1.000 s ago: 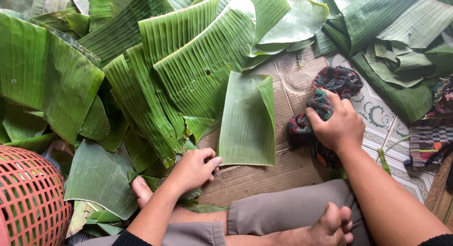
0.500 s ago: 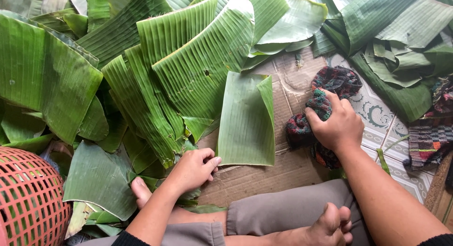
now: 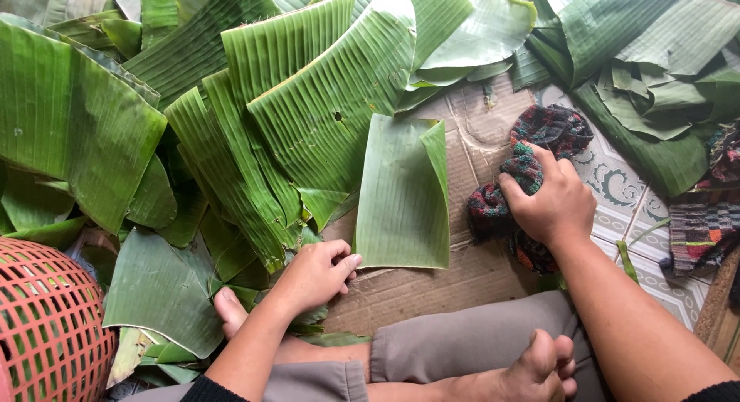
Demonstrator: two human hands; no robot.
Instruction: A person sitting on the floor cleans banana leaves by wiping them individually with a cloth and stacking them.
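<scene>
Cardboard (image 3: 432, 286) lies under me on the floor. My left hand (image 3: 312, 275) rests half open, fingertips touching the near corner of the cut leaf (image 3: 401, 198), which points away. My right hand (image 3: 551, 205) squeezes a rag (image 3: 539, 136) beside it.

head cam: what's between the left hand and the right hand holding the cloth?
In the head view, a rectangular cut banana leaf piece on cardboard lies between the left hand and the right hand gripping the dark patterned cloth.
</scene>
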